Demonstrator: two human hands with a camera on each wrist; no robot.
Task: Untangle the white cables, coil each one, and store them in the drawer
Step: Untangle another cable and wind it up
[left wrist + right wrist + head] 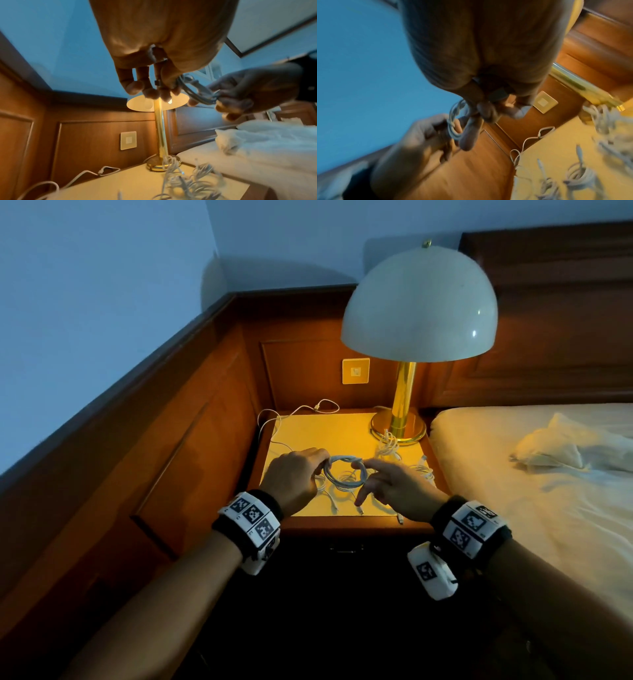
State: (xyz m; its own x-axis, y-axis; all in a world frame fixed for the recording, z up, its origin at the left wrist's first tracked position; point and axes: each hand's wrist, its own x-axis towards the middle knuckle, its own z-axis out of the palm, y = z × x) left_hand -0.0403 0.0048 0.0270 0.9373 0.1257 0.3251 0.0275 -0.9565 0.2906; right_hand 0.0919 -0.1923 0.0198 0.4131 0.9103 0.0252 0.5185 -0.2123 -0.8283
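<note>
A white cable wound into a small coil (pixel 342 483) hangs just above the bedside table (pixel 322 429), held between both hands. My left hand (pixel 308 470) grips the coil's left side with curled fingers. My right hand (pixel 373 474) pinches its right side between thumb and forefinger, the other fingers spread. The left wrist view shows the same coil (pixel 197 93) between left fingers (pixel 154 86) and right hand (pixel 240 92). Several loose white cables (pixel 346 496) lie tangled on the tabletop under the hands. Below the top, the drawer front (pixel 346 549) is in dark shadow.
A brass lamp (pixel 404 395) with a white dome shade stands at the table's back right, a cable bundle (pixel 388 445) at its base. Another cable (pixel 318 405) trails off the back left edge. Wood panelling closes the left and back; a bed (pixel 531 474) lies at the right.
</note>
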